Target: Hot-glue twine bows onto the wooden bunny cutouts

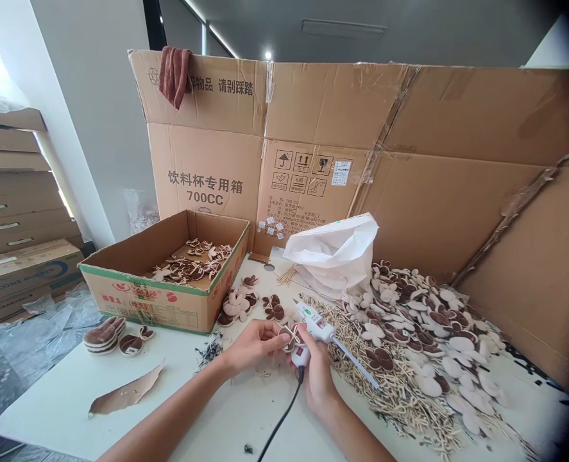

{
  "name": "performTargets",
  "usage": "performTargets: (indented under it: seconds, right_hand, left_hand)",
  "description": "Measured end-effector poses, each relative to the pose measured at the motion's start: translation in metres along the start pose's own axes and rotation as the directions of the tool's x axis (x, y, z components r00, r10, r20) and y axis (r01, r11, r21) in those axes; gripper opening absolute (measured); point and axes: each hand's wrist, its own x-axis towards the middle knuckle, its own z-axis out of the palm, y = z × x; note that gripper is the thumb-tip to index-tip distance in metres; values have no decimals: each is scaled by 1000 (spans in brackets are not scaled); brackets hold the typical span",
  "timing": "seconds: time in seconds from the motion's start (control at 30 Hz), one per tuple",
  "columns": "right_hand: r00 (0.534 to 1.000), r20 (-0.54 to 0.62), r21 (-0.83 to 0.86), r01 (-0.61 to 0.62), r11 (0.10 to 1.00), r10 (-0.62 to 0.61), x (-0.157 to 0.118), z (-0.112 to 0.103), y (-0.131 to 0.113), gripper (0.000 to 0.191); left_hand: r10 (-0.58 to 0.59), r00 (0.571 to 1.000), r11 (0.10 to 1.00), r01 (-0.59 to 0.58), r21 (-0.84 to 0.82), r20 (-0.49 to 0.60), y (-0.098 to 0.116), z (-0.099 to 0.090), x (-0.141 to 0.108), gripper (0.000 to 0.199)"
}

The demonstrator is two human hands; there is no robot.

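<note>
In front of me, my left hand [254, 346] pinches a small brown and cream felt piece [288, 337] with a thin cream cord on it. My right hand [319, 372] is closed around the handle of a white hot glue gun [317, 323], its thumb and fingertips also close to the felt piece. A glue stick [358, 364] sticks out of the gun's back, and a black cable [284, 410] hangs from the handle. Just beyond the hands lie more bunny-shaped felt pieces [237, 303]. Fingers partly hide the held piece.
Right of the hands spread heaps of cream cords [394, 398] and felt pieces [423, 314]. A white bag [335, 256] stands behind them. Left is an open carton [154, 301] holding corded pieces, with stacked felt pieces [104, 337] and torn cardboard [125, 393] nearby. Tall cardboard [313, 102] walls the back.
</note>
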Motion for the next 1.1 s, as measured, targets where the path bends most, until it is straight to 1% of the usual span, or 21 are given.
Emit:
performTargets:
  seconds: [0.17,0.3,0.4,0.53,0.7,0.8,0.97,1.1]
  right_hand:
    - [999,17,-1,43,999,-43,6,-2,4,44]
    - [999,24,-1,32,999,-32,6,-2,4,47]
    - [999,31,-15,20,1000,-19,4,-1,3,47]
    - [1000,-3,-82,8,997,-8,5,-1,4,46]
    - [999,-49,-114,10,993,-16,7,-1,6,41]
    - [996,-78,-126,25,992,-35,7,-1,6,41]
    - [996,-71,-148,35,988,-46,8,-2,8,44]
    - [994,-75,-158,62,985,-74,10,-3,8,47]
  left_hand:
    - [11,997,998,-6,69,-73,-5,-6,3,42]
    - [16,994,993,-3,121,-107,-5,-7,3,45]
    - [6,992,992,10,124,-123,-3,-6,2,45]
    - [7,995,997,1,76,-102,0,-2,1,41]
    - [35,999,998,-34,-50,11,-2,1,1,35]
    - [49,999,998,-49,-45,18,-6,0,2,34]
    - [64,998,998,-64,3,-21,-14,-4,5,36]
    - [103,988,989,-90,113,-113,-17,-5,8,37]
